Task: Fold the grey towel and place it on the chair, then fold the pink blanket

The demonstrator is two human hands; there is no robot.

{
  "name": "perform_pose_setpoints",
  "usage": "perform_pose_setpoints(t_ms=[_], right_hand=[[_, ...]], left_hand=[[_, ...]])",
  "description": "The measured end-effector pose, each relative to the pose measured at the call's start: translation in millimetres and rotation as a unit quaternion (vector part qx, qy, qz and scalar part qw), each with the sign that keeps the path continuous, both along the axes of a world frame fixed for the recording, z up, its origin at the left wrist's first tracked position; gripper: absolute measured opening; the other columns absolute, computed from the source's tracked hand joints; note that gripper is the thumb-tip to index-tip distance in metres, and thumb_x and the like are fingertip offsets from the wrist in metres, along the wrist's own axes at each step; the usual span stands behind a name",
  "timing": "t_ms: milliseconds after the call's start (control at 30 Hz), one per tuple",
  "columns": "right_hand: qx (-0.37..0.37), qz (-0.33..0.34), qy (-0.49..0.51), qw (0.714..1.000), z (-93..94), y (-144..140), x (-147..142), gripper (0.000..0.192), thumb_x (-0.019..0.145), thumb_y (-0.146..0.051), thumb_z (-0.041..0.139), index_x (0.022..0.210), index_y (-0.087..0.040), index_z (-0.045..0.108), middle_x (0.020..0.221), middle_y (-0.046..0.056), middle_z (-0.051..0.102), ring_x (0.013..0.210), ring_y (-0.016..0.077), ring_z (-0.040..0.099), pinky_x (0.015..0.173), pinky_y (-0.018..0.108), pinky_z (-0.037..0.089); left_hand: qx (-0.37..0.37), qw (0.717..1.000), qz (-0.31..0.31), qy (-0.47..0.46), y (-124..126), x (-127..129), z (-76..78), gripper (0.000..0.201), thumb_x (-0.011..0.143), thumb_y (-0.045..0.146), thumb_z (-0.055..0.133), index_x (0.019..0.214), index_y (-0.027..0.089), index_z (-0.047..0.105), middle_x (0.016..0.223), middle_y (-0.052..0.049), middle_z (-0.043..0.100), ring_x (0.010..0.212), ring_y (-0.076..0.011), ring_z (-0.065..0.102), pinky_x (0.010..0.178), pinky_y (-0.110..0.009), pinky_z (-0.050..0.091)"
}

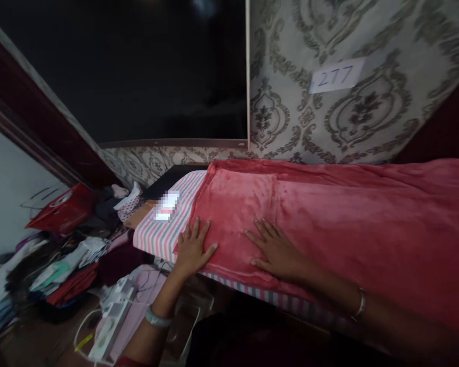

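A pink-red plush blanket lies spread over a table covered by a striped pink, white and grey cloth. My left hand rests flat, fingers apart, on the blanket's left edge where it meets the striped cloth. My right hand presses flat on the blanket a little to the right, fingers spread. Neither hand holds anything. A bangle sits on each wrist.
A small blurred white item lies on the striped cloth. A heap of clothes and a red bag fill the floor at left. A white power strip with cables lies below the table edge. A paper label "277" hangs on the patterned wall.
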State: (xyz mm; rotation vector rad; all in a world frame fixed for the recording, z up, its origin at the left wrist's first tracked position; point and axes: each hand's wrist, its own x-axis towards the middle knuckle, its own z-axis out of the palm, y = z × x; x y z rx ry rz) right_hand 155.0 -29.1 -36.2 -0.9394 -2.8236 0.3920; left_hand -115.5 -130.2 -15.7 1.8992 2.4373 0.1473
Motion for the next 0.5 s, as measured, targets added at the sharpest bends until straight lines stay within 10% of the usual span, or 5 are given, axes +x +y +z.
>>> perform_pose_setpoints(t_ms=[167,267,500], right_hand=[[-0.019,-0.002,0.010,1.000,37.6,18,-6,0.064,0.089,-0.047,0.060,0.147,-0.022,0.050,0.149,0.015,0.048,0.140,0.0330,0.041,0.116,0.047,0.029],[0.021,-0.068,0.038,0.997,55.5,44,-29,0.063,0.093,-0.041,0.055,0.150,-0.018,0.044,0.154,0.015,0.042,0.144,0.0315,0.035,0.117,0.047,0.025],[0.040,-0.147,0.017,0.988,18.1,76,-48,0.075,0.094,-0.056,0.047,0.156,-0.016,0.032,0.163,0.016,0.021,0.151,0.0351,0.014,0.119,0.058,0.013]], left_hand=[[-0.028,1.000,-0.010,0.003,12,-6,23.2,0.068,0.092,0.056,0.050,0.152,0.025,0.040,0.164,-0.014,0.023,0.151,-0.0411,0.015,0.116,-0.066,0.019],[0.007,0.998,-0.064,0.010,48,-1,43.9,0.063,0.096,0.051,0.044,0.151,0.020,0.041,0.163,-0.015,0.027,0.152,-0.0351,0.016,0.119,-0.061,0.015],[-0.017,0.992,-0.112,0.058,127,6,28.4,0.067,0.098,0.053,0.035,0.158,0.024,0.025,0.166,-0.010,0.016,0.153,-0.0341,0.007,0.119,-0.062,0.010]])
